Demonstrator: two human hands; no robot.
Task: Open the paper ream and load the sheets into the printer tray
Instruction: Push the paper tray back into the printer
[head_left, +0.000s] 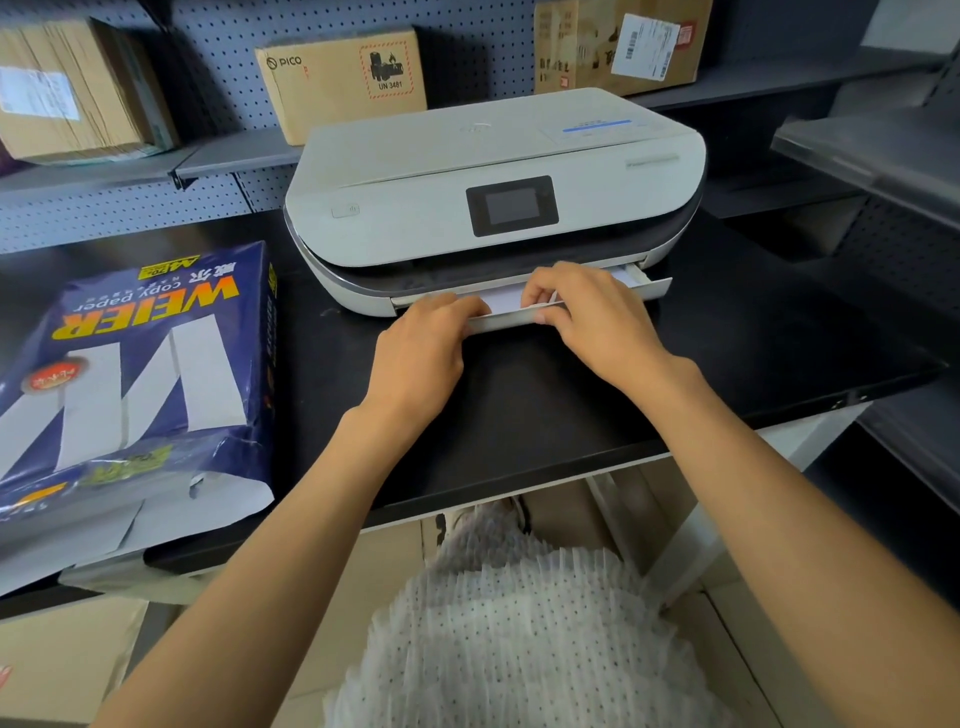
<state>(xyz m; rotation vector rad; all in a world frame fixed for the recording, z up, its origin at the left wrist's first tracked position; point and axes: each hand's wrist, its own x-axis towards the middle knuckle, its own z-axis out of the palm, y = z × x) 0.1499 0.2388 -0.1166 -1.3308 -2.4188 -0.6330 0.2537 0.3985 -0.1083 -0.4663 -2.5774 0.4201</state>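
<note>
Sheets (506, 301) lie in the half-open tray (652, 287) at frame centre, where our left hand (422, 349) and right hand (597, 317) curl fingers over its front lip; uneven pushing, we judge, could skew and jam them.

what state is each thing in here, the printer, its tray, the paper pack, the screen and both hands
White inkjet printer: top lid closed, sitting on the black desk.
White paper tray: partly pulled out, white sheets inside.
Small printer screen: dark.
Blue paper ream wrapper: torn open at the near end, lying flat.
Left hand: fingers on the tray's front edge.
Right hand: fingers curled over the tray front, resting on the sheets.
</note>
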